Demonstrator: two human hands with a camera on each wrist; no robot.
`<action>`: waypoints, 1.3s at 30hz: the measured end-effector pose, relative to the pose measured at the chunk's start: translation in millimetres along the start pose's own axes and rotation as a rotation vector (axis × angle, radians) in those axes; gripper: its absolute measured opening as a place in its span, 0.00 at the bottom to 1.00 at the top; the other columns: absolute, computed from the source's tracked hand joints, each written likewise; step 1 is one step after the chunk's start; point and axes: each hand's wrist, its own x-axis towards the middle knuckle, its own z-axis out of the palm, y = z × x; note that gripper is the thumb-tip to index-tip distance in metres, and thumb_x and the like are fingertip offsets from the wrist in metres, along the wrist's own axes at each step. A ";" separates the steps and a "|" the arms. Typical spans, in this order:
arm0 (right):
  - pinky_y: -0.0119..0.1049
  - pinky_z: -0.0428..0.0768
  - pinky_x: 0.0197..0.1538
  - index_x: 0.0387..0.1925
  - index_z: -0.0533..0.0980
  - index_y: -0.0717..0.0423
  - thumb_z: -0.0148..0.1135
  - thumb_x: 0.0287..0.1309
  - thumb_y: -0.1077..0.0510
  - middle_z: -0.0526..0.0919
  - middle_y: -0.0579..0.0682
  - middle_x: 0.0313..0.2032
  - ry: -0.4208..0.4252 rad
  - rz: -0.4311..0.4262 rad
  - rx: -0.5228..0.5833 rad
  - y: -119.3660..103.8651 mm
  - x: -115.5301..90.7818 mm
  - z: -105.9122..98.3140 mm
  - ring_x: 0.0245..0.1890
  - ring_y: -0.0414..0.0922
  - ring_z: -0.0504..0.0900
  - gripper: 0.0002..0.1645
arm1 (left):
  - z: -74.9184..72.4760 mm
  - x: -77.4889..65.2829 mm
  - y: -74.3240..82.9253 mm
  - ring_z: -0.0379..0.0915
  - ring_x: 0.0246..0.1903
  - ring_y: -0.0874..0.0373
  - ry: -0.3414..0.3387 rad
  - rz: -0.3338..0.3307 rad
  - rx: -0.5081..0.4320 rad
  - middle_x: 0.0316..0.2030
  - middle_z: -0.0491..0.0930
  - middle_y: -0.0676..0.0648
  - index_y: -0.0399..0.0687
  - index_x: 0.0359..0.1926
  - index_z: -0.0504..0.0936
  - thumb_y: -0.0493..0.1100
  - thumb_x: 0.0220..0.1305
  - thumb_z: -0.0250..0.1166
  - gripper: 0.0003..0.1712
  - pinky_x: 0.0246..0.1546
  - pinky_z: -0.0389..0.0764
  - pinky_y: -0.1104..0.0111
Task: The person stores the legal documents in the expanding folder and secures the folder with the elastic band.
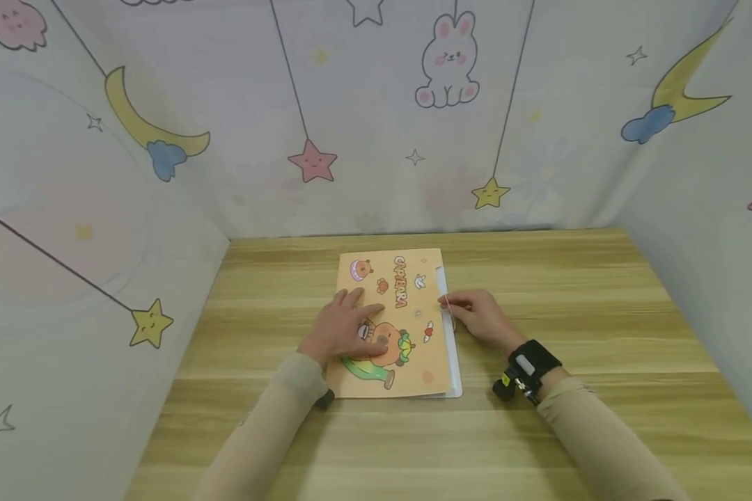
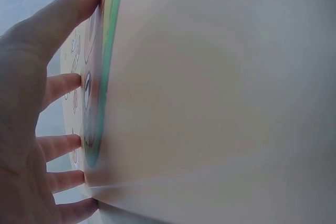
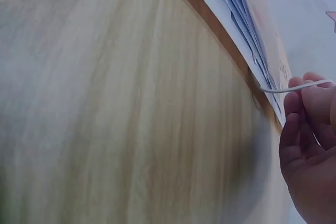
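An orange paper folder (image 1: 413, 376) with a capybara print and "CAPYBARA" lettering lies on the wooden table. White sheets (image 1: 457, 379) stick out along its right edge, and the right wrist view shows several layers inside. My left hand (image 1: 341, 330) rests on the cover with its fingers spread; in the left wrist view the fingertips (image 2: 76, 141) touch the printed surface. At the folder's right edge, my right hand (image 1: 481, 316) pinches a thin white cord (image 3: 278, 89) between thumb and fingers. The cord runs from the folder's edge to that hand.
The wooden table (image 1: 570, 417) reaches back to a pale fabric wall (image 1: 376, 202) printed with stars, moons and a rabbit. Similar fabric stands at the left and right sides. A black wrist strap (image 1: 542, 360) with a small camera sits on the right wrist.
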 end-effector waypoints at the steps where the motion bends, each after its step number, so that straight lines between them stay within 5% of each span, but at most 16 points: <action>1: 0.51 0.82 0.59 0.54 0.86 0.59 0.62 0.72 0.64 0.89 0.54 0.53 0.003 -0.004 -0.010 -2.2 0.8 1.2 0.57 0.54 0.85 0.14 | 0.1 0.4 0.3 0.52 0.76 0.33 0.004 0.002 0.002 0.79 0.58 0.40 0.70 0.74 0.74 0.83 0.48 0.68 0.54 0.68 0.67 0.38; 7: 0.48 0.85 0.54 0.56 0.85 0.61 0.63 0.71 0.64 0.88 0.58 0.54 0.000 -0.084 -0.110 -8.2 7.2 10.6 0.53 0.54 0.87 0.15 | 0.1 1.1 0.9 0.52 0.76 0.34 -0.009 -0.009 0.015 0.79 0.58 0.40 0.70 0.75 0.74 0.83 0.48 0.68 0.54 0.69 0.66 0.39; 14: 0.45 0.85 0.50 0.52 0.86 0.63 0.65 0.69 0.66 0.89 0.56 0.45 -0.018 -0.207 -0.220 -18.4 15.3 21.4 0.45 0.49 0.86 0.13 | 0.5 0.3 1.0 0.50 0.77 0.33 -0.027 -0.023 0.001 0.80 0.57 0.40 0.71 0.75 0.72 0.84 0.48 0.67 0.55 0.71 0.63 0.39; 18: 0.39 0.80 0.40 0.39 0.87 0.59 0.65 0.69 0.65 0.86 0.49 0.35 -0.047 -0.258 -0.325 -25.9 21.4 25.6 0.34 0.43 0.79 0.06 | 0.9 0.0 1.0 0.49 0.78 0.33 -0.035 -0.034 0.000 0.80 0.56 0.41 0.72 0.76 0.72 0.85 0.48 0.66 0.55 0.72 0.62 0.40; 24: 0.33 0.68 0.33 0.19 0.67 0.50 0.63 0.71 0.64 0.70 0.43 0.23 -0.128 -0.288 -0.425 -31.8 28.6 31.4 0.26 0.40 0.68 0.24 | -0.4 0.0 2.2 0.50 0.78 0.33 -0.031 -0.035 0.002 0.80 0.56 0.40 0.71 0.75 0.72 0.84 0.48 0.67 0.55 0.72 0.62 0.39; 39: 0.40 0.78 0.40 0.22 0.77 0.53 0.67 0.65 0.66 0.82 0.50 0.33 -0.173 -0.374 -0.577 -46.4 38.2 42.0 0.33 0.45 0.77 0.16 | -0.3 1.4 2.0 0.51 0.77 0.34 -0.027 -0.028 0.008 0.80 0.57 0.40 0.70 0.75 0.73 0.83 0.49 0.67 0.54 0.70 0.64 0.39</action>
